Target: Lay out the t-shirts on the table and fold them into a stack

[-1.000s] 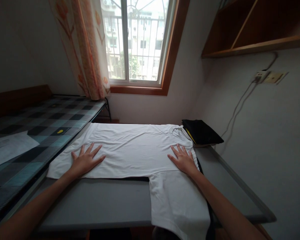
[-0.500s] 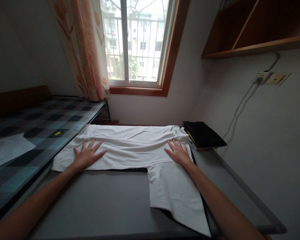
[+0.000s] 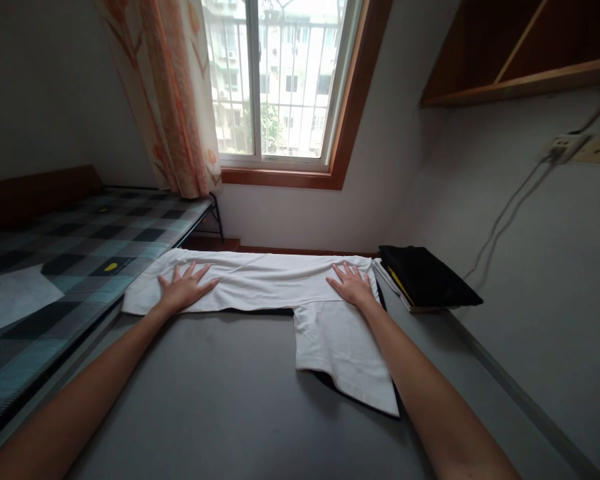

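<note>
A white shirt (image 3: 270, 280) lies folded lengthwise across the grey table (image 3: 230, 387), with one sleeve pointing toward me at the right. Dark fabric shows along its lower edge and under the sleeve. On the left part of the shirt, my left hand (image 3: 184, 288) rests flat with its fingers spread. My right hand (image 3: 351, 284) is also spread flat, on the cloth near the right end, just above the sleeve. Neither hand grips anything.
Right of the shirt, a black cloth item (image 3: 430, 277) sits on some folded things against the wall. A checkered mattress (image 3: 80, 267) with a white paper (image 3: 17, 297) is at the left. Beyond are a curtain (image 3: 175, 100) and window; shelves hang upper right.
Both hands and the shirt have moved away from me toward the table's far side. The lower edge and the sleeve now lie farther from the near edge. The view has shifted slightly.
</note>
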A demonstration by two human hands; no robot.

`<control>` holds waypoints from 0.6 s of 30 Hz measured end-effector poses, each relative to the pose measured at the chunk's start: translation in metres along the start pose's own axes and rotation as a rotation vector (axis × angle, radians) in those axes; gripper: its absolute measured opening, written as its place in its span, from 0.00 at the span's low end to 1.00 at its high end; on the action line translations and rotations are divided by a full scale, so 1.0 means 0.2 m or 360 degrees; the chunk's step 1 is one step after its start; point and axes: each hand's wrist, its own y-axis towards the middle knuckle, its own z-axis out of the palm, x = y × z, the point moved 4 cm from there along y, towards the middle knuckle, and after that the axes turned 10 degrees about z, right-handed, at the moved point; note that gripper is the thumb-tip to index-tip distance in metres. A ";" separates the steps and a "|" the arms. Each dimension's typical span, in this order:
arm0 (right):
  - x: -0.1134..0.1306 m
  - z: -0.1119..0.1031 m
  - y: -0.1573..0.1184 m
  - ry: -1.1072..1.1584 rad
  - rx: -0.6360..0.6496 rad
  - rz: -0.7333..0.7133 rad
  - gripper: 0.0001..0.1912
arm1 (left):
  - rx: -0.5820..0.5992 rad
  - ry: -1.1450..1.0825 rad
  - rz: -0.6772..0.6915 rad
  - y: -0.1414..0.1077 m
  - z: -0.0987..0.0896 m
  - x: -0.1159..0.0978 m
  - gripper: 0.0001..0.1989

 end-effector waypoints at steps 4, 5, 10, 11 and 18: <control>0.00 0.00 0.02 -0.0016 0.0003 0.0004 0.37 | -0.0005 -0.0012 0.0012 0.04 0.01 0.00 0.38; 0.00 0.00 0.02 -0.0022 0.0004 0.0002 0.37 | 0.0000 -0.0009 0.0017 0.04 0.01 0.00 0.38; -0.01 0.00 0.00 -0.0054 -0.0005 -0.0010 0.36 | 0.0068 0.0034 0.0059 0.03 0.02 0.02 0.38; -0.01 0.00 0.00 -0.0058 -0.0009 -0.0015 0.36 | 0.0082 0.0044 0.0070 0.02 0.02 0.03 0.37; -0.03 0.01 -0.04 -0.0117 -0.0031 0.0002 0.35 | 0.0124 0.0102 0.0123 -0.04 0.01 0.05 0.36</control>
